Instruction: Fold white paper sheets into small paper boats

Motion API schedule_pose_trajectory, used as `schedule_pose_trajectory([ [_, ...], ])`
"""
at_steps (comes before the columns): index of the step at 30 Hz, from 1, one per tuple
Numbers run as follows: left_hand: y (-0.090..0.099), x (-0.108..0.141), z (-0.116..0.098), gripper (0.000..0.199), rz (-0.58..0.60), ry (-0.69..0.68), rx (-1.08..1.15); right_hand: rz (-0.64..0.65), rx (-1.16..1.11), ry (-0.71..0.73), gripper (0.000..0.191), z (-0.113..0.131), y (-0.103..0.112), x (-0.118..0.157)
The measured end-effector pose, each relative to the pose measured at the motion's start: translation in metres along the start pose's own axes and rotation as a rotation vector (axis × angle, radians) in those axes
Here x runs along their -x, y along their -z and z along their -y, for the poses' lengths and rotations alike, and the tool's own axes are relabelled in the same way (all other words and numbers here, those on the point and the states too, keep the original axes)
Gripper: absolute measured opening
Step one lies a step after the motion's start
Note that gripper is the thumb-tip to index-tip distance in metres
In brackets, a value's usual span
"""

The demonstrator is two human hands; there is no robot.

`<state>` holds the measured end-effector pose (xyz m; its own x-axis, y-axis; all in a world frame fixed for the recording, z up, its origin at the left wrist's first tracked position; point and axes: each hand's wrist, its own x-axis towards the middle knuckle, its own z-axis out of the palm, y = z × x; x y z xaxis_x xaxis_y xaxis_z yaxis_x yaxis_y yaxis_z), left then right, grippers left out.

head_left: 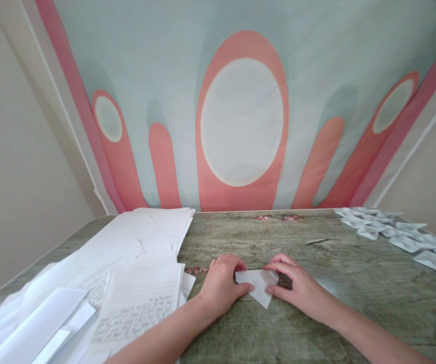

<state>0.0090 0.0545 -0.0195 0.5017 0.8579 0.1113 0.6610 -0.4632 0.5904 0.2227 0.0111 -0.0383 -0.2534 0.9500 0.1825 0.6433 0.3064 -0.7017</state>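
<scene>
A small folded white paper (257, 283) lies low over the wooden table at the lower centre, its point directed toward me. My left hand (225, 282) pinches its left side, with the thumb on top of the paper. On the right side, my right hand (290, 280) grips the paper between thumb and fingers. Both hands are closed on this one piece, and some fingertips are hidden behind its far edge.
Stacked white sheets (145, 237), some with handwriting, cover the table's left side, with folded strips (39, 323) in front. Several folded paper pieces (403, 242) are spread at the right. A patterned cloth (180, 76) stands behind the wooden table (354, 283).
</scene>
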Motion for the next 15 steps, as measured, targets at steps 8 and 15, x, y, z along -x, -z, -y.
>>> schedule_pose_trajectory([
  [8,0.0007,0.0001,-0.0008,0.031,0.01,-0.02,-0.005,-0.004,0.014,0.0,0.023,0.0007,0.0,-0.0012],
  [15,0.0014,0.002,-0.0018,0.031,0.019,-0.052,-0.014,-0.005,0.031,0.008,0.022,0.0024,0.0003,0.0004],
])
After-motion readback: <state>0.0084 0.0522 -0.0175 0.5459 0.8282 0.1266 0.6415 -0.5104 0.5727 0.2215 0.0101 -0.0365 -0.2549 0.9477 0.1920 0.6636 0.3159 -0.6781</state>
